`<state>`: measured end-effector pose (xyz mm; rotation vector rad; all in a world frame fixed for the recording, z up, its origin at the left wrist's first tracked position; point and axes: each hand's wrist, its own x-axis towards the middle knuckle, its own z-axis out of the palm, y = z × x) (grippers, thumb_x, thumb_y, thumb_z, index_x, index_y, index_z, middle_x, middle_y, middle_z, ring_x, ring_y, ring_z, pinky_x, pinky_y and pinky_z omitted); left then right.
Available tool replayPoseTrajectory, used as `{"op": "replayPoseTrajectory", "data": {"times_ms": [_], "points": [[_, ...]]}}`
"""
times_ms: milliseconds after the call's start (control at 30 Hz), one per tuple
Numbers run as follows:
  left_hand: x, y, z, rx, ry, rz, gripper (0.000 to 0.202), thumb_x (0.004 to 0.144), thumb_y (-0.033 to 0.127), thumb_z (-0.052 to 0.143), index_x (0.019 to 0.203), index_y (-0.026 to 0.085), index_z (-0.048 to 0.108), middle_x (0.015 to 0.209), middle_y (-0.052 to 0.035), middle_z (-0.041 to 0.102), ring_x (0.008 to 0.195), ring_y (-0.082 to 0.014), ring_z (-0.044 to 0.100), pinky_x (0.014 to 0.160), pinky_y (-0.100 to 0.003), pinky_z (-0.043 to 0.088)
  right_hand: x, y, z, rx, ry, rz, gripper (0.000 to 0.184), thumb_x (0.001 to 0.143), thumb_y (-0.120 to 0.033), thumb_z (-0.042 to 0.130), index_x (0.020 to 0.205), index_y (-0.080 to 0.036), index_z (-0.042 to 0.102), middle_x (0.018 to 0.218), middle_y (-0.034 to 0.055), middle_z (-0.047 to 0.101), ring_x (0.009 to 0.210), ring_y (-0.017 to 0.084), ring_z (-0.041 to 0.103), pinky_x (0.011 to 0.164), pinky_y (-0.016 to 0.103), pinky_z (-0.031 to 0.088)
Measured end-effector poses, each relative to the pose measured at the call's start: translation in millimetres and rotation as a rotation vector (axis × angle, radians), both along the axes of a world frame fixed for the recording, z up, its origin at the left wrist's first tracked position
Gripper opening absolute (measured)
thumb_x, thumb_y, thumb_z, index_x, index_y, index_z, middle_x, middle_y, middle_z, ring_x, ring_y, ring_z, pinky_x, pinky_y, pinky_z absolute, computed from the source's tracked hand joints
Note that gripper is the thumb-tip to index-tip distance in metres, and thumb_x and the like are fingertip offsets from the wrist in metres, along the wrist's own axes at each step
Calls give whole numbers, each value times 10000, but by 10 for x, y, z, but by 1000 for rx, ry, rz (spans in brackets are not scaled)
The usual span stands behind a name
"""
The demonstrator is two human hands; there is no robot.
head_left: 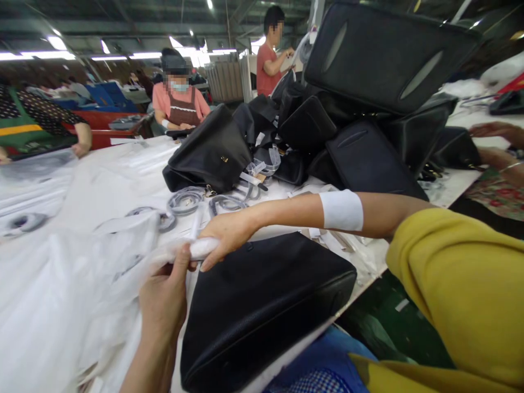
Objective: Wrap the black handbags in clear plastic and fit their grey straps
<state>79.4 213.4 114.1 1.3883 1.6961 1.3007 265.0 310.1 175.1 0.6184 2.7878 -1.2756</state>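
Observation:
A black leather handbag [262, 305] lies on its side on the white table [118, 180], right in front of me. My right hand [227, 237] reaches across above the bag and is closed round a rolled end of white plastic wrapping [73, 284]. My left hand [164, 297] pinches the same white wrapping just left of the bag. A white band [341, 210] circles my right forearm, and a yellow sleeve covers my upper arm.
A heap of black bags [360, 109] rises at the back right, with another black bag [210, 153] left of it. Wrapped grey straps [186, 201] lie on the table. Other people sit and stand at the far side; another person's arm [497, 131] rests at the right.

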Motion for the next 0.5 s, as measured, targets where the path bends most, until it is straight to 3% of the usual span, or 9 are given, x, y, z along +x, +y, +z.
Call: {"op": "replayPoseTrajectory", "data": {"times_ms": [67,133,233,367,433,500], "points": [[92,21,82,46,84,-72,386,879,560,618,789,193,700,722,1,665,775,-202,610,716,-290,436,-13,-32,36,-19,18,1,312,857,-483,666,841,-173,627,652,-48,633,571,102,577,566,217,407],[81,48,170,87,38,-14,362,899,530,609,775,195,676,717,6,641,743,-184,582,702,-291,438,46,-47,112,-42,17,-17,292,875,-460,655,863,-170,620,674,-45,640,560,98,579,554,215,408],[-66,116,248,146,-246,185,287,879,452,662,752,206,587,655,43,532,604,-130,472,567,-258,407,221,-11,241,-19,-59,-86,288,884,-449,647,858,-164,608,677,-41,648,538,97,579,545,220,413],[-282,199,235,198,-639,226,209,792,258,758,794,213,554,703,76,491,546,-72,393,459,-187,353,426,100,339,64,-145,-118,355,876,-520,643,886,-165,639,688,-32,671,592,113,592,584,227,407],[-370,174,251,197,-588,242,249,777,236,772,979,254,628,823,70,619,662,-96,545,553,-198,471,489,139,378,148,-193,-117,366,879,-527,642,903,-162,661,718,-21,680,649,125,600,620,231,395],[-439,91,314,311,-326,328,532,783,266,775,1267,333,566,1146,60,684,1021,-182,646,855,-304,557,536,147,430,314,-263,-146,327,876,-479,662,928,-158,685,792,7,698,726,150,612,652,243,379]]}}
